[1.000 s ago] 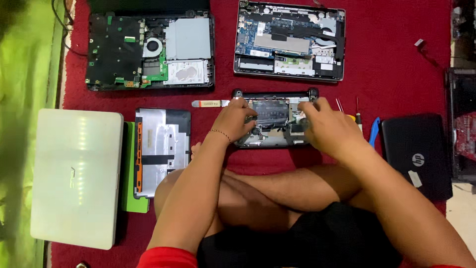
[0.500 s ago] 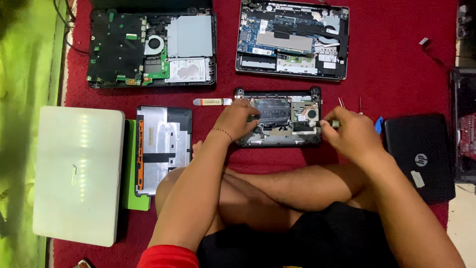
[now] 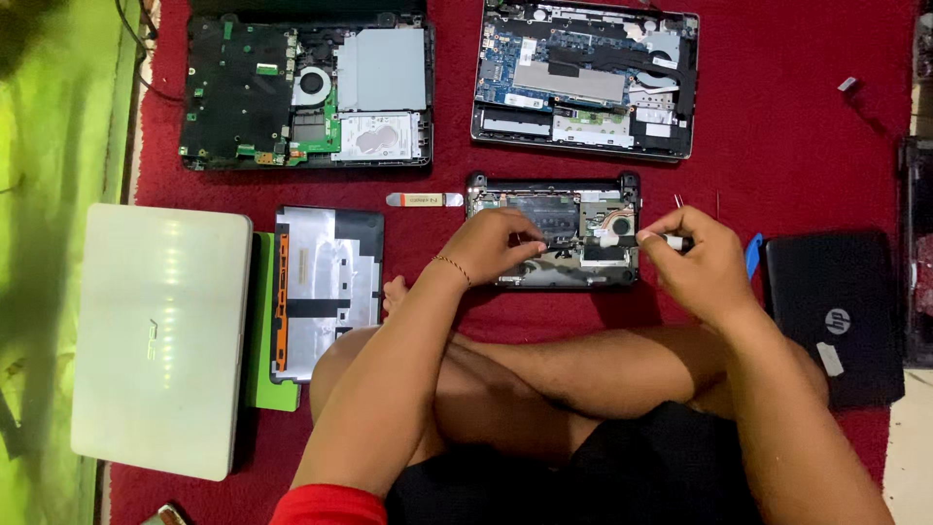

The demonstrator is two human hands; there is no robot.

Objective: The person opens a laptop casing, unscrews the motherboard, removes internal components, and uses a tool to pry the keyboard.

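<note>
A small opened laptop lies bottom-up on the red carpet in front of my crossed legs, with its board and copper fan pipe showing. My left hand rests on its left half, fingertips bunched on the inner parts near the middle. My right hand hovers at the laptop's right edge, closed around a thin light-handled screwdriver whose tip points left toward the fan area.
Two larger opened laptops lie at the back. A white closed laptop and a silver bottom cover are on the left. A black closed laptop sits right, beside a blue pry tool. An orange-white pry tool lies left of the small laptop.
My right hand has pulled off the small laptop's middle to its right edge, carrying the screwdriver. My left hand has stayed on the laptop.
</note>
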